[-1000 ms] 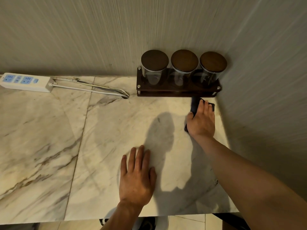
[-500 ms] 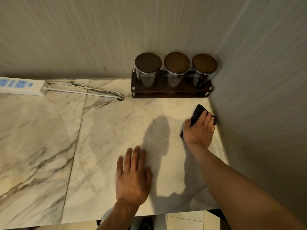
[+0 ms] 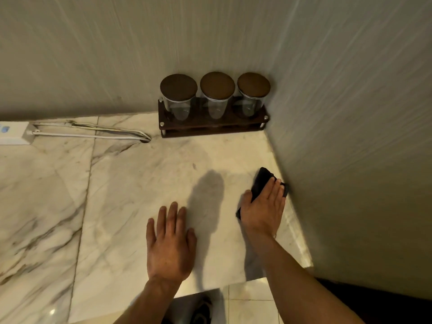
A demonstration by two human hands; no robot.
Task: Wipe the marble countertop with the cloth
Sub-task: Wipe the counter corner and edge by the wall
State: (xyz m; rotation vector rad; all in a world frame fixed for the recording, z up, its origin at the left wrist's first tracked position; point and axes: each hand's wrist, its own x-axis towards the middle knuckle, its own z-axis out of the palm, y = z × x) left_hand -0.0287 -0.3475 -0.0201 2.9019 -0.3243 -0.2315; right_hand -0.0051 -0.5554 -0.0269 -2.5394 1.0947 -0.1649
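Pale marble countertop (image 3: 121, 206) fills the view, polished, streaked with brown-grey veins, a straight seam running front to back through it. Take the dark wooden rack (image 3: 211, 126) as the marker: it sits in the far corner where two finely ribbed walls meet, and it carries three clear glass jars (image 3: 217, 99) with round brown lids, standing upright in a row. Left of the rack, white cables (image 3: 93, 134) loop flat on the stone and run to a white power strip (image 3: 14, 134) at the frame's edge. In front of the rack and toward the right wall, the right hand (image 3: 263, 209) lies flat, palm down, fingers (image 3: 272, 190) straight and close together, pressing the cloth (image 3: 260, 181) onto the marble. The cloth is black, soft and folded; one rounded end pokes out beyond the fingertips toward the rack, another edge shows at the thumb side near the wrist, and a corner peeks out by the little finger, just beside the wall. Nearer than the rack and left of the cloth, the left hand (image 3: 169, 244) rests flat on bare marble, fingers spread slightly, holding nothing. A hand's shadow falls between the two hands.
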